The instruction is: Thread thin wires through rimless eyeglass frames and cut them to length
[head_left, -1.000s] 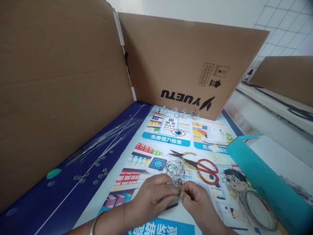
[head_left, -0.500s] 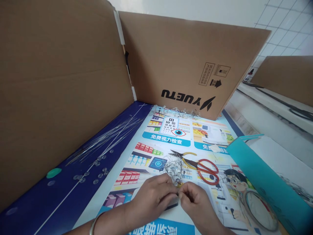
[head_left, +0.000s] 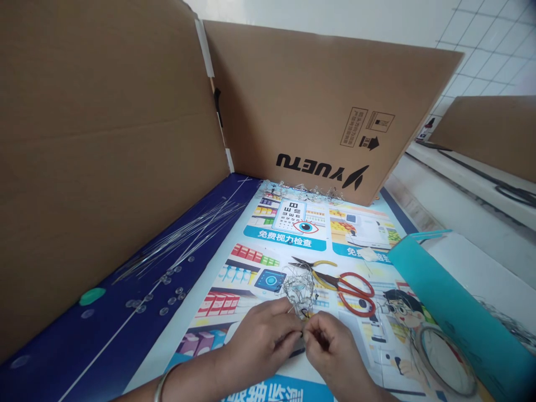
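Note:
My left hand (head_left: 266,338), with a bangle (head_left: 161,382) on its wrist, is closed in a pinch around the near end of a tangled thin-wire piece (head_left: 299,287). Fingertip to fingertip with it, my right hand (head_left: 330,346) is also closed on that end. The wire loops stick out beyond my fingers, with clear bits and a dark spot near the grip. Exactly what lies between the fingertips is hidden. Just past the wire are red-handled scissors (head_left: 355,290) and yellow-handled pliers (head_left: 318,263).
Straight wires (head_left: 184,237) and clear beads (head_left: 167,279) lie on the blue strip at left. Cardboard panels (head_left: 314,106) stand at the left and back, with finished-looking wire pieces (head_left: 310,192) along the back one. A wire coil (head_left: 446,360) and a teal box (head_left: 460,301) are at right.
Both hands stay pinched together with small fingertip shifts. The wire tangle has turned slightly and moved a little to the right; my right hand has shifted slightly left.

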